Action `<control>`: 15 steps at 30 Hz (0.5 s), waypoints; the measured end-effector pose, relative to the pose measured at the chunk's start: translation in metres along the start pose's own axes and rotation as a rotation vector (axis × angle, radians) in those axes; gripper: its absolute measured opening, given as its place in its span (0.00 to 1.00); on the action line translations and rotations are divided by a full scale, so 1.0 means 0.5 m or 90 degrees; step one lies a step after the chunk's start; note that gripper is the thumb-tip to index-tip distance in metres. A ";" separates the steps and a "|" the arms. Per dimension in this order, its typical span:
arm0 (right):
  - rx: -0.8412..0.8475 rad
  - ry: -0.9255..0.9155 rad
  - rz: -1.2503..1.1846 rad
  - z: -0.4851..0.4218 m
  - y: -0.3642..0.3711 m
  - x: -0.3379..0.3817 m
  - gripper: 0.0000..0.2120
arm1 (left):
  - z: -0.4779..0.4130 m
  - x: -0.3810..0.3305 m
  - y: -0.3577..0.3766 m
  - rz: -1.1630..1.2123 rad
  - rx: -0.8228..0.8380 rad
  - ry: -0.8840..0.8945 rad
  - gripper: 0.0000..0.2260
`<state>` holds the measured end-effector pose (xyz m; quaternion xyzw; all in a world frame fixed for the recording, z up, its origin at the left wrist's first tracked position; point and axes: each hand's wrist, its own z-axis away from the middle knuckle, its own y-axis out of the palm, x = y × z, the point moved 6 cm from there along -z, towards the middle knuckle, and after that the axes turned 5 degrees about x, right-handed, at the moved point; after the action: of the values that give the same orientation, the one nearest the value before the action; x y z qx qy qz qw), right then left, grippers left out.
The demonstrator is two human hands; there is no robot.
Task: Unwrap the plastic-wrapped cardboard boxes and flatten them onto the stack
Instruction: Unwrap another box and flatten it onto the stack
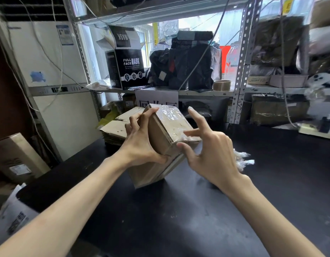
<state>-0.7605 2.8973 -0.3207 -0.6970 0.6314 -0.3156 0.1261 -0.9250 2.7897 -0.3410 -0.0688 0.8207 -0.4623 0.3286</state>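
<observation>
So the wrapped box bundle [160,134] is dead centre of the frame, tipped up on one lower corner that sits on the black table [179,210]. Looks like a few flat-ish cardboard pieces held together. Clear plastic film [169,112] shows over its upper and right faces, all wrinkly and shiny.

The left hand [141,145] has a proper hold on it from the left side, fingers curled over the top edge and thumb tucked against the lower part. The right hand [214,151] is mostly splayed: thumb and index tips are on the crumpled film at the bundle's right edge, and the other fingers stick up and apart. Honestly can't tell if those two tips actually have the film pinched or are just touching it.

Just behind the bundle, a bit left of centre, is the stack of flattened cardboard [114,129] at the far edge of the table. A scrunched wad of loose film [243,161] lies on the table right of the right hand.

Further back, across the top half, is a metal rack [242,62] holding a black "FULL FACE MASK" box [131,71], some black bags [190,67] and a tape roll [222,85]. A white cabinet unit [49,58] is upper left, with a long brown carton [17,156] leaning at lower left.
</observation>
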 end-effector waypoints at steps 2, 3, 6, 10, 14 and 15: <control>-0.002 0.018 0.004 0.005 0.007 0.008 0.39 | 0.002 -0.005 -0.002 -0.008 -0.007 -0.003 0.57; -0.001 0.019 0.006 0.007 0.012 0.011 0.38 | 0.003 -0.007 -0.002 -0.008 -0.009 -0.004 0.57; 0.035 -0.007 0.032 0.008 0.023 0.018 0.37 | 0.008 -0.004 -0.004 -0.009 -0.012 -0.007 0.57; 0.043 -0.033 0.012 -0.013 -0.008 0.009 0.32 | 0.012 -0.010 -0.004 -0.021 0.001 -0.009 0.58; 0.094 0.014 0.067 -0.006 0.000 0.010 0.29 | 0.010 -0.038 0.008 -0.041 0.012 -0.023 0.57; 0.092 0.023 0.115 -0.005 0.006 0.011 0.28 | 0.010 -0.048 0.014 -0.048 0.010 -0.022 0.57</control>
<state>-0.7643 2.8923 -0.3192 -0.6204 0.6696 -0.3603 0.1923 -0.9019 2.8002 -0.3369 -0.1047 0.8082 -0.4794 0.3256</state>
